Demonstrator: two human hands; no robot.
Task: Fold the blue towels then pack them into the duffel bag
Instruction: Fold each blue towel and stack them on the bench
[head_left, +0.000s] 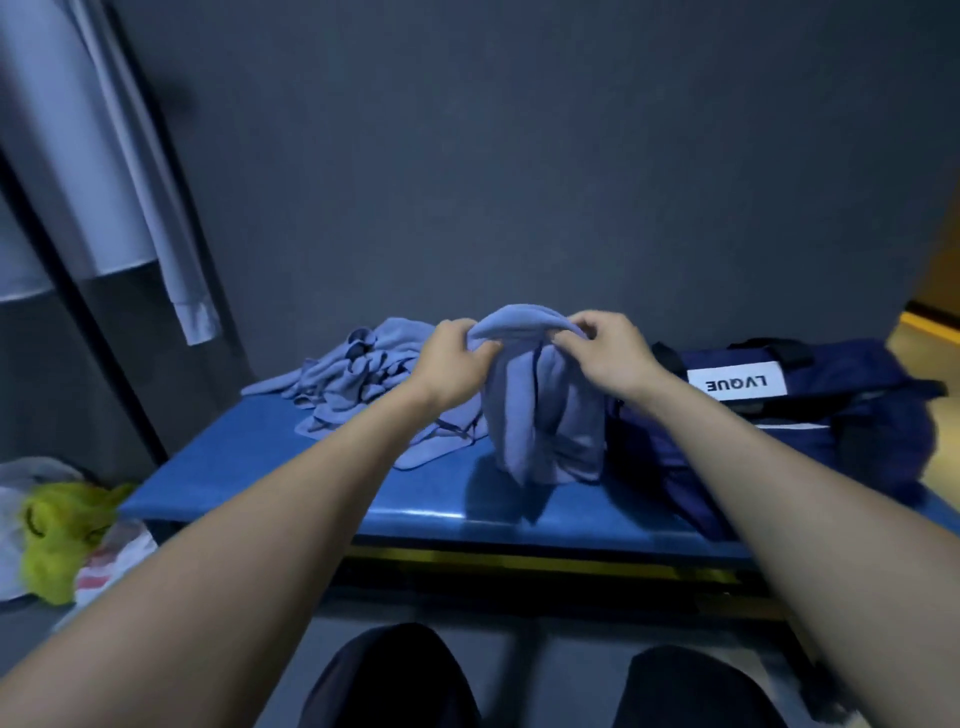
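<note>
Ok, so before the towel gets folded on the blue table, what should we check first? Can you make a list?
1. Both hands hold the towel: ok. The left hand and the right hand pinch the top edge of the blue towel.
2. Towel spread flat for folding: not ok. It hangs bunched, its bottom resting on the blue table.
3. Free table space in front: ok, a bare strip shows near the front edge.
4. Other towels out of the way: ok. The towel pile lies to the left.
5. Duffel bag close by: ok, just right of the towel.
6. Bag open for packing: cannot tell.
</note>
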